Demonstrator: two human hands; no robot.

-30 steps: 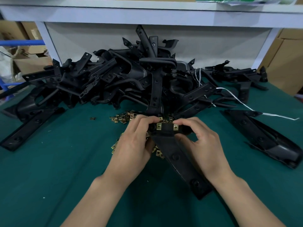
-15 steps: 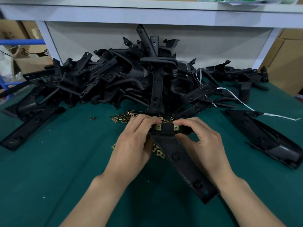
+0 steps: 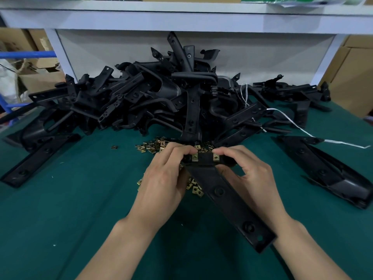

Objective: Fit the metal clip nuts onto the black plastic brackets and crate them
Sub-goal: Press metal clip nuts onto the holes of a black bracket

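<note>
**Plainly early days: two nuts on, a whole heap waiting**

One black bracket (image 3: 226,199) is in work. It is held slanting just above the green surface (image 3: 80,199), its far end between the hands and its near end pointing toward the person's right forearm. On that far end two fitted clip nuts (image 3: 194,157) sit side by side over the edge. How fully they are pushed home I cannot tell. My judgement is that this end is close to finished; whether the piece takes more clips elsewhere is unclear.

Nearly everything else is left. A big heap of brackets (image 3: 161,98) fills the back of the surface. A lone bracket on the left (image 3: 38,160) and a lone bracket on the right (image 3: 333,174) lie apart from it, and none of these shows a clip from here. Loose clip nuts (image 3: 153,146) are scattered just beyond and beneath the hands. No crate is in view, so crating looks not yet begun.

The left hand (image 3: 163,184) has its fingers (image 3: 181,151) curled over the bracket's top edge beside the left clip, gripping it. The right hand (image 3: 250,178) grips the other corner, fingers (image 3: 228,151) bent over the edge by the right clip.
</note>
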